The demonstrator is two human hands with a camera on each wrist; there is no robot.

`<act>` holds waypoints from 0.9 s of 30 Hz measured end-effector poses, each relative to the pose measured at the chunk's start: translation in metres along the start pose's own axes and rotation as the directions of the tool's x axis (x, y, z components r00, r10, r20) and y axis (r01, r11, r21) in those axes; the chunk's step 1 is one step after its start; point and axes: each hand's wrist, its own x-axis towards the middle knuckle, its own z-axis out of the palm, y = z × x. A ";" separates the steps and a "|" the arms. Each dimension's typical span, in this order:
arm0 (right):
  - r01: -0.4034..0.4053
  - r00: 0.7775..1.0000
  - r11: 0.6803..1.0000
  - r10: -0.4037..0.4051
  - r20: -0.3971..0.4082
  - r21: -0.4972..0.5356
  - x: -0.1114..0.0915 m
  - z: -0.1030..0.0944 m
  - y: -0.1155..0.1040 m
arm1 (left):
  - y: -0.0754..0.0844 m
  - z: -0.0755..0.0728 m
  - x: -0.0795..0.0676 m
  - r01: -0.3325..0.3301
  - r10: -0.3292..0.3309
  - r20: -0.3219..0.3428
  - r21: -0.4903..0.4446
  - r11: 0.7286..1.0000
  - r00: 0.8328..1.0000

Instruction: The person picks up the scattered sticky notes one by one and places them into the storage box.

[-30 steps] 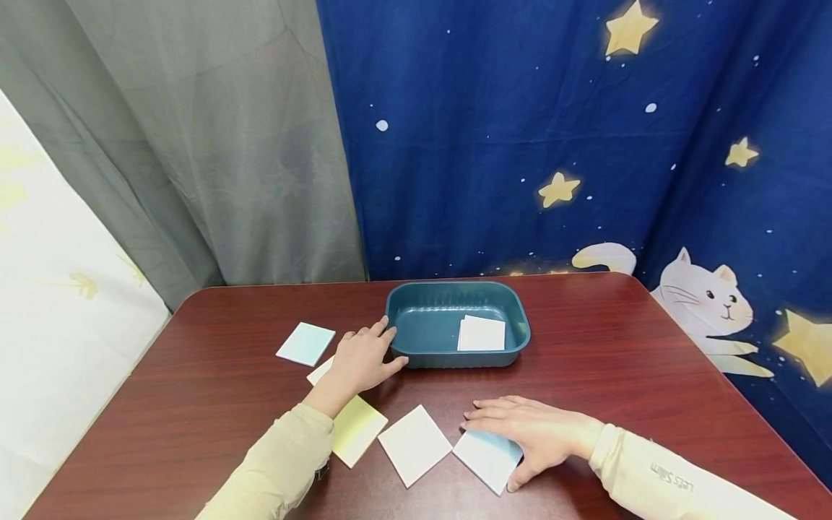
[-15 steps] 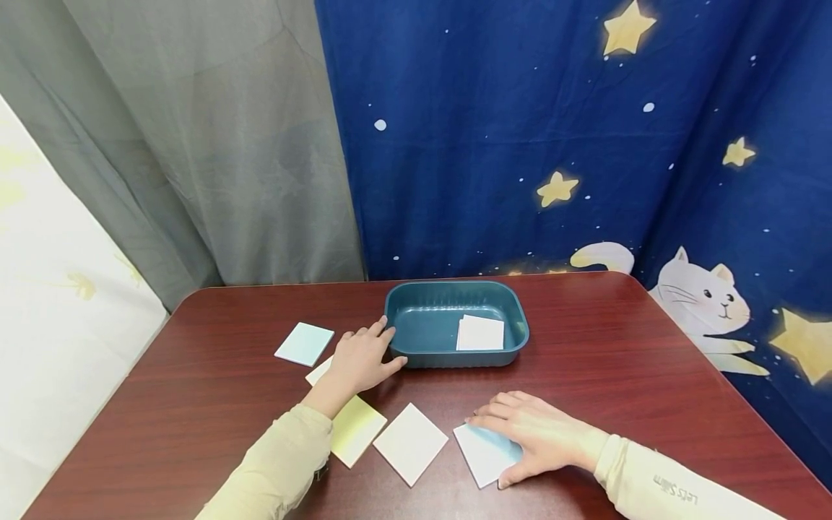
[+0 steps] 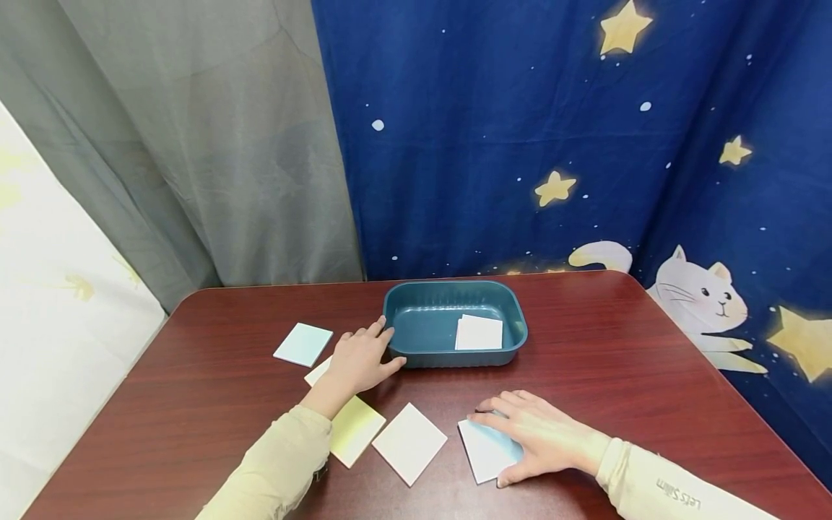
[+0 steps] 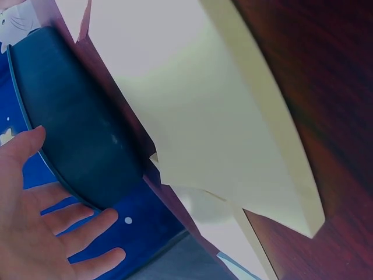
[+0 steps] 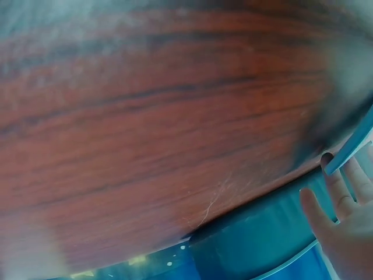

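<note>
Right hand [image 3: 542, 438] has dragged the pale blue card [image 3: 486, 451] a bit left toward the white card [image 3: 409, 443]; left hand hasn't moved
Teal tray [image 3: 516, 318] sits mid-table on the red-brown table [image 3: 617, 361], holds one white card [image 3: 479, 333] at its right end, nothing else visible inside. Card count on the table: one pale blue under the right hand, one white just left of it, one yellow [image 3: 354, 429] by the left sleeve, one cream corner [image 3: 318, 372] half hidden under the left hand, one light blue [image 3: 302, 344] off to the left, so five out, one in. Right hand lies on its card, fingers spread, lightly bent. Left hand [image 3: 360, 359] rests open, fingers straight, fingertips touching the tray's left wall
</note>
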 end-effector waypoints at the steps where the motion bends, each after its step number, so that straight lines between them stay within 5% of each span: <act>1: 0.003 1.000 1.000 -0.003 -0.002 -0.011 0.000 0.000 0.000 | 0.000 0.000 0.000 0.000 0.000 0.001 0.000 1.000 1.000; 27: 0.045 0.999 0.993 -0.045 0.011 -0.104 0.001 -0.007 0.001 | 0.001 0.001 -0.001 -0.002 0.002 0.009 0.004 1.000 1.000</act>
